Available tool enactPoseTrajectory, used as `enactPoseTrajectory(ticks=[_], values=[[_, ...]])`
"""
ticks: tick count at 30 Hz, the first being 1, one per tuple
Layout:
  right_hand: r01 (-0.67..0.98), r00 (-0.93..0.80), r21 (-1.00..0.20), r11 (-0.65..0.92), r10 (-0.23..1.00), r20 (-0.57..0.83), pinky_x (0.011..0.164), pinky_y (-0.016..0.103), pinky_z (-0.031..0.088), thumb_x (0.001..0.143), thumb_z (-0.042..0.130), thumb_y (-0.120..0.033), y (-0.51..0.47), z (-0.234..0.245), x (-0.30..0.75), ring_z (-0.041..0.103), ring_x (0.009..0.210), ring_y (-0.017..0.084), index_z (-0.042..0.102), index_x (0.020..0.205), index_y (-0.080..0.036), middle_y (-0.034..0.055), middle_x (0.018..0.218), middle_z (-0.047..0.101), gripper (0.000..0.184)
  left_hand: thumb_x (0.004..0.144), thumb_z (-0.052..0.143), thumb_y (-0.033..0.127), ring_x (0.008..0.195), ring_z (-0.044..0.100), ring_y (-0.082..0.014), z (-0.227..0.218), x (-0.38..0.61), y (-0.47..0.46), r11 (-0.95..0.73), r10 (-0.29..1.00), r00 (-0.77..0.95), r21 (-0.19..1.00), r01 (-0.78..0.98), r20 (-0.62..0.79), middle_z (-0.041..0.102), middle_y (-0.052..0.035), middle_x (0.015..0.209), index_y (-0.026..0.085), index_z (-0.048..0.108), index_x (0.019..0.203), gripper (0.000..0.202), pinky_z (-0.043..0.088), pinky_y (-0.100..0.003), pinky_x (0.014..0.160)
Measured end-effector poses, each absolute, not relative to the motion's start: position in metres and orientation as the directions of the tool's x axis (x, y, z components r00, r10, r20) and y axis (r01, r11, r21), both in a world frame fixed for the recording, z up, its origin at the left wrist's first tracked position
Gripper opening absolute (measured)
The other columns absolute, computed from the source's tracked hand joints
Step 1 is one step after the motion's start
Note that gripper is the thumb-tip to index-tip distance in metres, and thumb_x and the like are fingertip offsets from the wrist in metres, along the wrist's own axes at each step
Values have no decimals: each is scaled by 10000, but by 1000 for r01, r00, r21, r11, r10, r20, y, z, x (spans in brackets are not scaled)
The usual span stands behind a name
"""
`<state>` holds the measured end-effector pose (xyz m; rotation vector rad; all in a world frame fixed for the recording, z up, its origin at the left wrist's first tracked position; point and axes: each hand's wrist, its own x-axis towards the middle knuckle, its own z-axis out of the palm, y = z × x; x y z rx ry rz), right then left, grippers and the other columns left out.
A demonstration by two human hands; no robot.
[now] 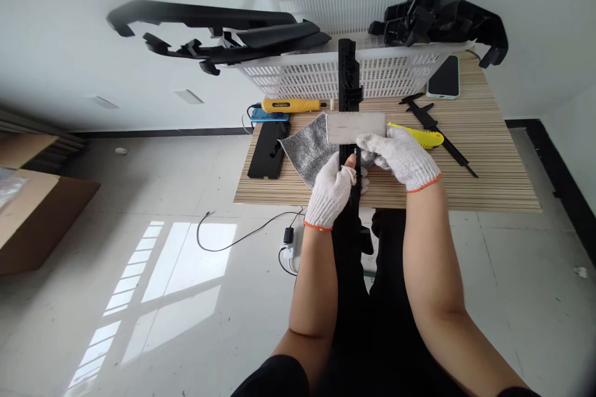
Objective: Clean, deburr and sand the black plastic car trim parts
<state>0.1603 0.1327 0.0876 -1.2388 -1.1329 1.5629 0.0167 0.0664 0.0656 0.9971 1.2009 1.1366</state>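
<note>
My left hand (330,191), in a white knit glove with an orange cuff, is closed around a long black plastic trim part (349,74). Its bare thumb tip presses on the part's ribbed face. The part runs lengthwise away from me, over the table edge. My right hand (403,155), gloved alike, pinches the lower right corner of a flat, pale grey rectangular plate (351,128) lying across the part. A yellow-handled knife-like tool (426,137) lies just behind my right hand, partly hidden. Under the part is a grey cloth (307,147).
A white plastic basket (307,77) stands at the back, with black trim parts (261,37) jutting over its rim. Nearby on the striped table (493,161) are a yellow rotary tool (291,105), black calipers (437,127), and two phones (266,152). Cables (242,245) trail across the floor.
</note>
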Motion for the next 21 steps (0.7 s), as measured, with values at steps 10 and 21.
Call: enactPoseTrajectory(ticks=[10, 21], values=[[-82, -75, -984, -156, 986, -150, 413, 189, 334, 717, 856, -367, 135, 85, 154, 522, 543, 92, 696, 792, -165, 0, 619, 620, 269, 951, 661, 384, 615, 595, -110, 70, 17, 67, 207, 977, 74, 966, -155, -198, 577, 5, 762, 209, 533, 904, 221, 517, -240, 564], [-8, 129, -1000, -9, 992, -10, 513, 212, 441, 799, 751, -424, 142, 81, 139, 544, 616, 111, 655, 769, -187, -1, 667, 599, 258, 926, 696, 490, 615, 584, -116, 74, 17, 64, 187, 982, 49, 974, -131, -182, 613, 1, 738, 220, 489, 857, 348, 512, -233, 568]])
